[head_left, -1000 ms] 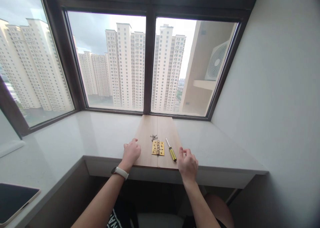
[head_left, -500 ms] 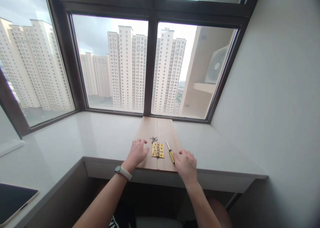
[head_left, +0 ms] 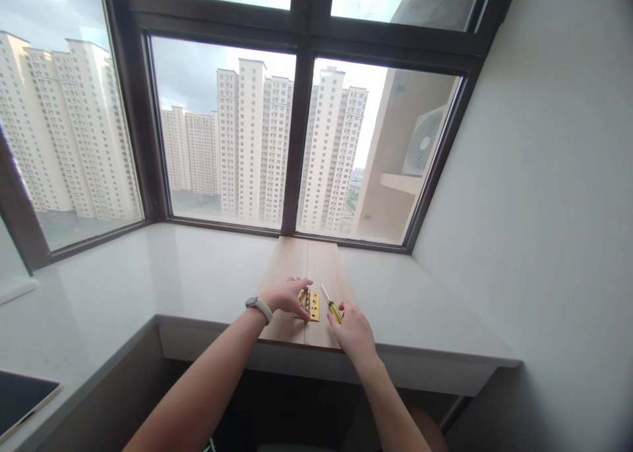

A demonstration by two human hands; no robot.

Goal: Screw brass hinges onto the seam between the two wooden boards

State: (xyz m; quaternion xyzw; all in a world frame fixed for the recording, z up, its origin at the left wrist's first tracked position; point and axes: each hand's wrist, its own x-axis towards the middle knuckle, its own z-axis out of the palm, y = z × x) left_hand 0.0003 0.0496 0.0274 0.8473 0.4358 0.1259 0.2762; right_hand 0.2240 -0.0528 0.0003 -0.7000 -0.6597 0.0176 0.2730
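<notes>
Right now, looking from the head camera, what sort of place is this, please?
Probably a window nook in a high-rise home: a dark window frame, tall apartment blocks seen outside from high up, and a white counter running along the window.

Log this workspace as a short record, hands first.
Left hand: thumb and fingers spread across the brass butt hinge, partly covering it
Right hand: at the handle of the yellow-and-black screwdriver; firmness of grip unclear
Hinge pose: opened flat over the boards' seam
Wooden boards: two, side by side on the white windowsill
Wrist: white-strapped watch, left
</notes>
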